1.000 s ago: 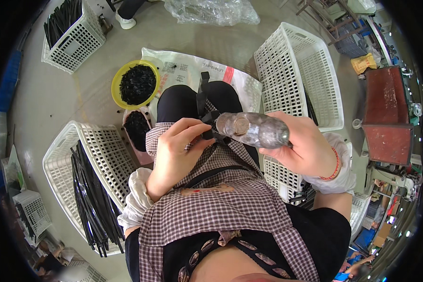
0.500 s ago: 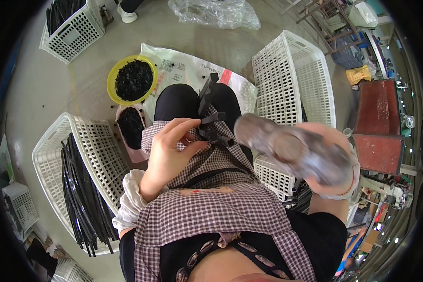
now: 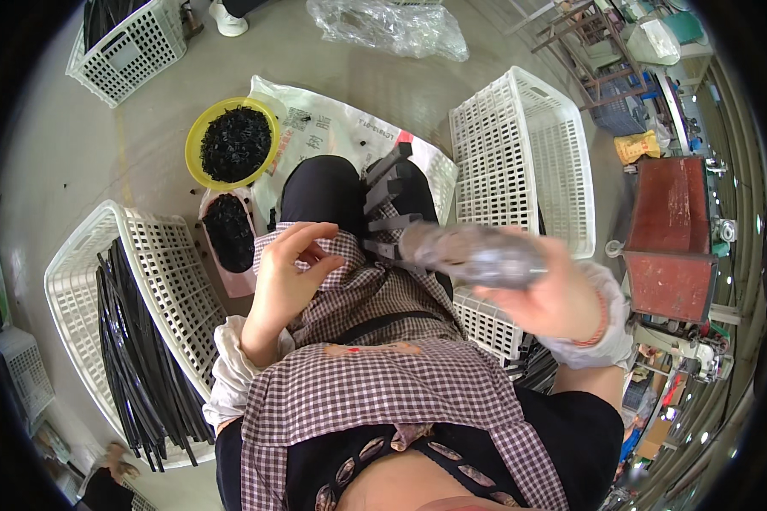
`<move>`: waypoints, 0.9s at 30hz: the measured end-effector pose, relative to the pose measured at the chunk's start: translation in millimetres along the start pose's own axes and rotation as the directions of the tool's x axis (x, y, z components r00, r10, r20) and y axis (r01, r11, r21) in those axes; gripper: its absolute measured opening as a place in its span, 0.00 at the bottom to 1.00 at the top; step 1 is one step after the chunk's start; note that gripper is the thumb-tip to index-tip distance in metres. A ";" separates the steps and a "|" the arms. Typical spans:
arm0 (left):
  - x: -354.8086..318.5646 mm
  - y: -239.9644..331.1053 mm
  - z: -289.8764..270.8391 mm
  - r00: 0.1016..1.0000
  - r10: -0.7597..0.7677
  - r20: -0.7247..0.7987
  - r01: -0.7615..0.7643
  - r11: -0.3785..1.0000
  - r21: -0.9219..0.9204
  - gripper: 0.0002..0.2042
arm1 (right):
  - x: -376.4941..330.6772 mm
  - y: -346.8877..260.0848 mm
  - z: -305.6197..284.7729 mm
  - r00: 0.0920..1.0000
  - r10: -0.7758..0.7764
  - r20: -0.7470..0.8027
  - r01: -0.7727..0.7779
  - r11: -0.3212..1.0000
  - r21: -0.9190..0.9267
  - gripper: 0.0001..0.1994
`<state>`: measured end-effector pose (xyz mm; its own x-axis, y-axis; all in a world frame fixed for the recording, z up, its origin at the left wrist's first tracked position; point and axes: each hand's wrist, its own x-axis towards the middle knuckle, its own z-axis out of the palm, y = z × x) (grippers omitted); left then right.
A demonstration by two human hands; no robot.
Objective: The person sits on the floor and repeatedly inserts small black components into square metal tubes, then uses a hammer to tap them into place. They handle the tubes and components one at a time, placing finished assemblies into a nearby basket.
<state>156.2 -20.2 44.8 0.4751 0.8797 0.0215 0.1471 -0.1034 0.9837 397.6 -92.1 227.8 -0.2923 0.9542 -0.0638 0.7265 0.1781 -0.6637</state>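
Observation:
My right hand (image 3: 554, 294) grips a thick, grey-brown, mallet-like tool (image 3: 473, 254), smeared by motion, whose left end overlaps the dark blocks at my lap. These dark grey, angular blocks (image 3: 392, 223) stand in a row between my knees; how they join is hidden. Just left of them, my left hand (image 3: 291, 266) hovers over the checked apron (image 3: 383, 383), thumb and forefinger apart, with nothing visible between them.
A white crate (image 3: 158, 281) of long black strips (image 3: 145, 358) stands at my left. Beyond it are a yellow basin (image 3: 194, 153) of small black pieces and a pink tray (image 3: 245, 277) with more. A white crate (image 3: 498, 162) stands right, beside a white printed sheet (image 3: 315, 98).
The tool in my right hand has swung left and down onto the dark blocks. My left hand has drawn slightly left, away from them, and its thumb and fingers have parted.

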 end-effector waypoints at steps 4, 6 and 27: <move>5.9 -18.3 -15.2 0.997 -0.030 -0.072 0.030 1.000 -0.001 0.17 | 6.3 14.0 15.1 0.994 -0.016 0.108 0.040 0.972 -0.231 0.17; 13.8 -41.3 -24.6 0.988 -0.077 -0.133 0.082 0.996 0.031 0.13 | 10.7 2.6 -1.1 0.998 0.022 0.053 -0.019 0.998 -0.056 0.17; 178.6 -405.9 -79.4 0.895 -0.365 -0.255 0.438 0.616 0.655 0.18 | -39.8 151.3 34.4 0.231 0.942 -0.242 -0.810 0.325 0.488 0.09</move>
<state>112.4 215.7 -336.5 0.1505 0.9438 -0.2943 0.8666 0.0173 0.4987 497.8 -111.4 104.2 0.7676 0.4469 -0.4594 0.1692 -0.8327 -0.5273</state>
